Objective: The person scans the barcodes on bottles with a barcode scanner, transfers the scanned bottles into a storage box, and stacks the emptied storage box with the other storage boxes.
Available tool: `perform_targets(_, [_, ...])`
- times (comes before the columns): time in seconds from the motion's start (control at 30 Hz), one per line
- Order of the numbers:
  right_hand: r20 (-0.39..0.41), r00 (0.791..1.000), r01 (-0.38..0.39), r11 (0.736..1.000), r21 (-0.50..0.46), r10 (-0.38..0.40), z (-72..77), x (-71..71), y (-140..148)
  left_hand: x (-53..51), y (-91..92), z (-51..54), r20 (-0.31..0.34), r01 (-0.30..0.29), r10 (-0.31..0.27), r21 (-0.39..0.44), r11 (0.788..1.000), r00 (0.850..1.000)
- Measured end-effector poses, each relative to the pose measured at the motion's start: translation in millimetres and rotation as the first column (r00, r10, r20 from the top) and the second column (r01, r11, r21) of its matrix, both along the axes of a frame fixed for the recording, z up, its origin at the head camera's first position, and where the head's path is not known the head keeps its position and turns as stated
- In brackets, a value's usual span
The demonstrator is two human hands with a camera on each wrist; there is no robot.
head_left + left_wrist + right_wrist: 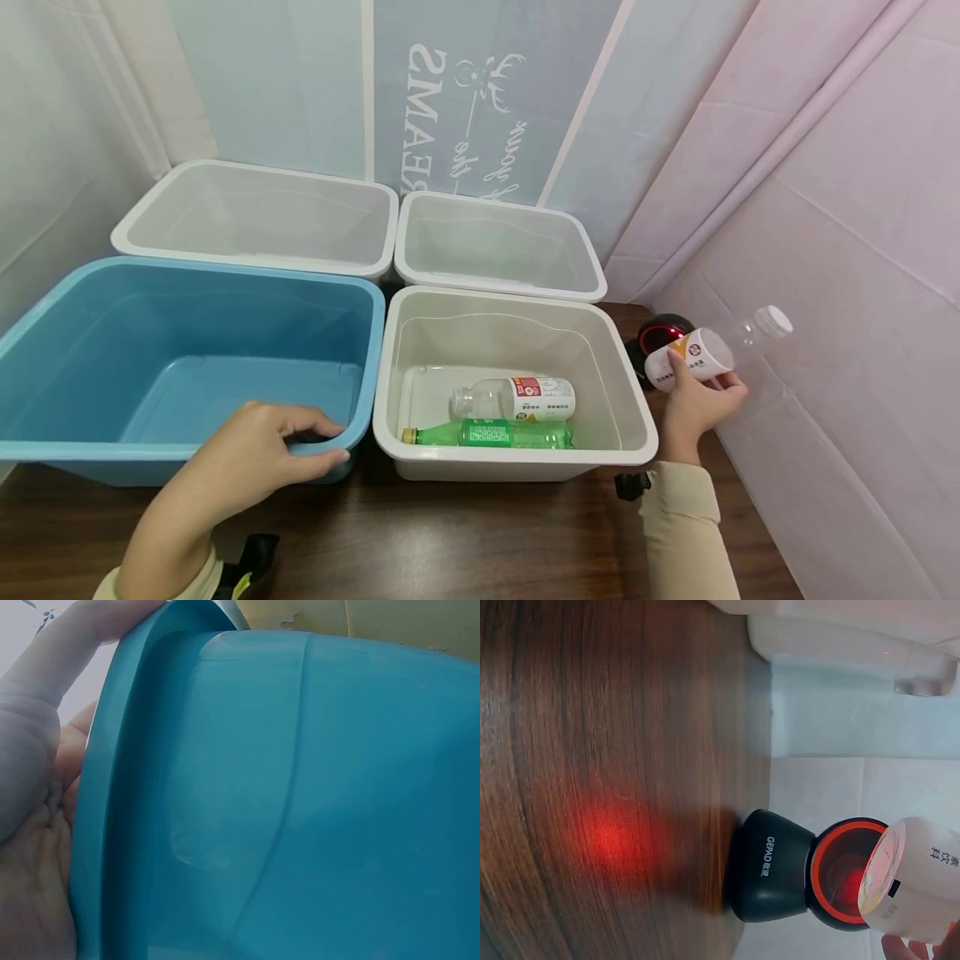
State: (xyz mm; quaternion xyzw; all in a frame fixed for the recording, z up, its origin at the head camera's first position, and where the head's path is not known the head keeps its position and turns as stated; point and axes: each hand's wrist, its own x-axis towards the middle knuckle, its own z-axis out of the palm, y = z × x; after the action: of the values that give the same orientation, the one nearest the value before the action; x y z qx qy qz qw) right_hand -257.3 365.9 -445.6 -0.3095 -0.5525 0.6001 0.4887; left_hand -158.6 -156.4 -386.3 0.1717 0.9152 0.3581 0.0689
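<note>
At the right, my right hand (701, 408) holds a clear plastic bottle (690, 360) with a white and orange label and a white cap. It lies tilted, cap towards the right wall. In the right wrist view, the bottle's bottom end (911, 881) overlaps the round red-lit window of a black barcode scanner (772, 866); whether they touch cannot be told. My left hand (255, 454) grips the near right corner of a blue bin (187, 451), thumb outside the rim. The left wrist view shows this hand (34, 787) along the rim.
A beige bin (517, 456) beside the blue one holds a white-labelled clear bottle (543, 399) and a green bottle (487, 433). Behind stand two pale bins, left (255, 260) and right (502, 287). Curtains (847, 250) enclose the dark wooden table (450, 533).
</note>
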Motion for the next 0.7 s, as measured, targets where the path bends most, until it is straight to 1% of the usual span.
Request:
perform_targets(0.13, [0.009,1.0,0.006,1.0,0.016,-0.006,-3.1,-5.5,-2,0.1,-0.1,0.0,-0.004,0.0,0.0,0.0,1.0,1.0])
perform_targets(0.27, [0.029,0.999,0.034,0.999,0.002,-0.034,-6.6,-10.7,-1,0.1,-0.1,-0.1,-0.009,0.001,-0.001,0.001,1.0,1.0])
perform_targets(0.4, [0.075,0.995,0.071,0.997,-0.002,-0.07,-10.3,-14.9,1,0.1,-0.1,0.0,-0.014,0.0,0.0,-0.008,1.0,1.0])
perform_targets(0.57, [0.109,0.989,0.101,0.995,-0.01,-0.099,-13.0,-18.5,3,0.1,0.3,-0.2,-0.029,-0.001,0.001,-0.004,1.0,1.0])
perform_targets(0.7, [0.132,0.984,0.125,0.992,-0.005,-0.124,-13.1,-19.6,2,0.0,0.4,-0.2,-0.014,0.0,0.0,0.002,1.0,1.0])
